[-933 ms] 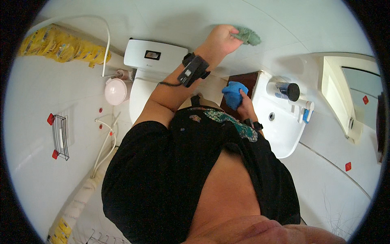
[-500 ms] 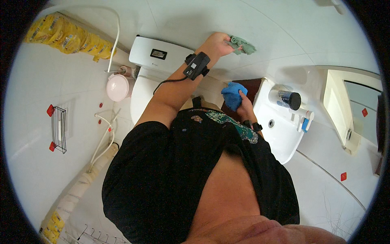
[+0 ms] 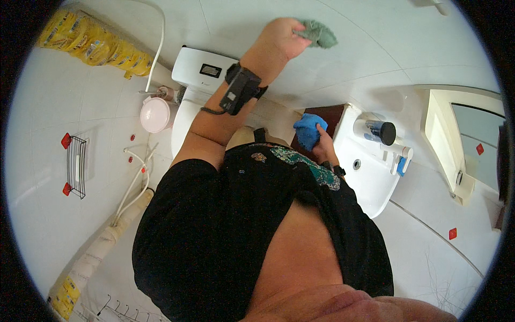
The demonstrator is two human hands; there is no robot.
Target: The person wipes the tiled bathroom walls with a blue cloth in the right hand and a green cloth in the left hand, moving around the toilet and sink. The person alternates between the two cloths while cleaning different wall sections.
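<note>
Stretched out toward the tiled wall point(image 3: 365, 59), my left hand point(image 3: 283, 38) grips a crumpled grey-green cloth point(image 3: 320, 35) between thumb and fingers. The cloth lies against or close to the wall; I cannot tell whether it touches. A black device point(image 3: 242, 90) with a cable is strapped to that wrist. Lower and to the right, my right hand point(image 3: 324, 147) holds a bunched blue cloth point(image 3: 309, 131) near the washbasin point(image 3: 370, 185). Its thumb shows on the cloth, while the other fingers are mostly hidden.
A white toilet point(image 3: 188, 67) stands below my left forearm, beside a pale pink bin point(image 3: 155, 115). On the basin's edge are a black-lidded jar point(image 3: 385, 133) and a white tap point(image 3: 405, 152). A mirror cabinet point(image 3: 456, 139) hangs at right, a wire rack point(image 3: 76, 166) at left.
My left hand has moved up and slightly left along the wall with the grey-green cloth, and the wrist has turned. My right hand and the blue cloth have hardly moved.
</note>
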